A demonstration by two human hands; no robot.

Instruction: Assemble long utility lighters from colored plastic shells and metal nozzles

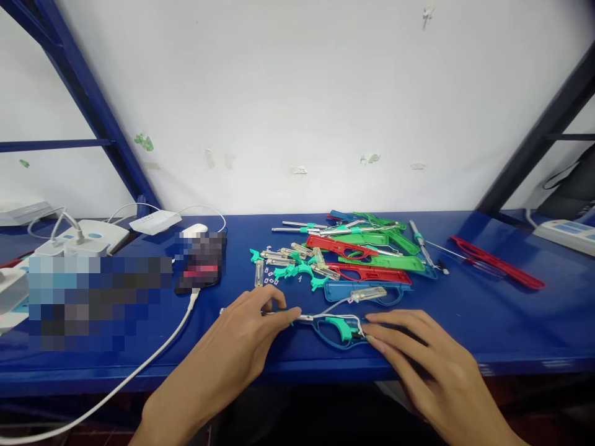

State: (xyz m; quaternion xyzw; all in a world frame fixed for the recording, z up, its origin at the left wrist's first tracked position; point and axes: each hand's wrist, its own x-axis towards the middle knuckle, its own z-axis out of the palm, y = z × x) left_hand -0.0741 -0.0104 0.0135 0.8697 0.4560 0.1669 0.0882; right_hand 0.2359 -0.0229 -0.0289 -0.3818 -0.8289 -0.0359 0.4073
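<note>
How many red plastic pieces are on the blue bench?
3 red pieces: one just behind a green piece, one just in front, one alone on the right. Others may be hidden.

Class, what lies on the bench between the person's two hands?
In the head view, a blue half-shell with a teal trigger and a metal tube; the left hand pinches the tube, the right hand touches the shell.

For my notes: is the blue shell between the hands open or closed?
Open: the teal trigger and white wire lie exposed inside the blue shell.
</note>
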